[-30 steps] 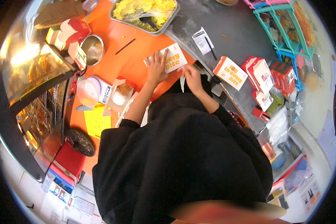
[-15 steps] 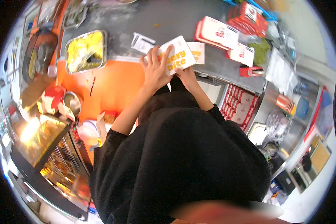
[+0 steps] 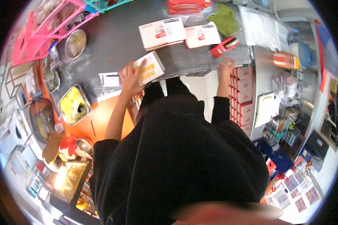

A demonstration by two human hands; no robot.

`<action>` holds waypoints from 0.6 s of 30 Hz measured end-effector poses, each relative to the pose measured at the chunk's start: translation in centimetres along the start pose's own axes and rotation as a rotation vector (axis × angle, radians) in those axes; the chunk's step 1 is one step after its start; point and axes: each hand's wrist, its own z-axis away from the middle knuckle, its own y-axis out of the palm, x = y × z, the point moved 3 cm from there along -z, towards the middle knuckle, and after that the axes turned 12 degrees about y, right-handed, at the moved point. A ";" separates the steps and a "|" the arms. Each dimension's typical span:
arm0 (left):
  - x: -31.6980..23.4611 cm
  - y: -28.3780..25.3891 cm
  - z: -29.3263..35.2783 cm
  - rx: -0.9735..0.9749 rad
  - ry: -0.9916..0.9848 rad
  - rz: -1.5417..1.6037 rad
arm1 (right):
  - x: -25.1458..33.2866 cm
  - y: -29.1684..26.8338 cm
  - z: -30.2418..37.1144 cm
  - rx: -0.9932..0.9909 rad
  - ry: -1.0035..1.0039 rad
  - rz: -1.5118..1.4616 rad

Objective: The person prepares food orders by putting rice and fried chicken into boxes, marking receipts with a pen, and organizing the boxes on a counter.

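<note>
My left hand (image 3: 130,79) grips the left side of a white box (image 3: 151,68) with orange lettering, fingers over its top, at the counter's front edge. A white paper slip (image 3: 109,80) lies just left of that hand. My right hand (image 3: 225,72) is apart from the box, stretched forward at the counter's edge with its fingers spread and nothing seen in them. A red and black stapler (image 3: 224,47) lies on the counter just beyond its fingertips. Behind the box are two stacks of white flat cartons, a larger stack (image 3: 162,33) and a smaller stack (image 3: 203,36).
A foil tray (image 3: 89,108) of yellow food and a metal bowl (image 3: 76,44) stand to the left, near a pink rack (image 3: 26,48). A green cloth (image 3: 224,20) and red packs (image 3: 189,6) lie at the back. Stacked red-and-white boxes (image 3: 245,84) are below the counter at right.
My right hand has let go of the white box and moved right toward the stapler. My left hand stays on the box. The view has turned and shifted right.
</note>
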 end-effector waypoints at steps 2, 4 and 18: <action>0.6 0.5 0.5 0.086 -0.008 0.009 | 0.4 0.9 -1.3 0.258 0.181 -0.111; 0.5 0.4 0.2 0.129 -0.031 -0.018 | 1.3 2.7 -2.0 0.377 0.367 -0.220; 0.7 0.7 0.1 -0.068 0.054 0.048 | -7.2 1.0 -7.5 0.215 -0.032 -0.113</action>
